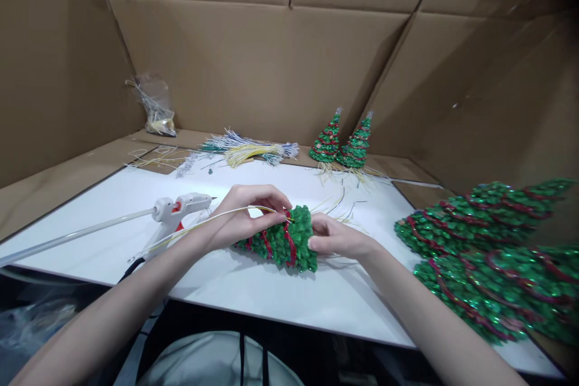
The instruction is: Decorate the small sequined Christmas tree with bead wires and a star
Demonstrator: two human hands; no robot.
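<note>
A small green artificial Christmas tree (301, 238) with red garland lies on its side over the white board, its base toward the right. My left hand (253, 211) pinches a thin white and yellow wire (226, 212) against the tree's upper side, near a red band. The wire's loose end trails back over my left forearm. At the base end, my right hand (337, 236) is closed on the tree's rim; the fingers behind it are partly hidden. More thin wires spread on the board behind the right hand.
A white glue gun (181, 205) with a long glue stick (76, 241) lies at left. Bundles of wires (253, 149) lie at the back, beside two small trees (325, 140). Larger trees (479, 217) lie at right. A plastic bag (158, 105) leans against the cardboard wall (253, 60).
</note>
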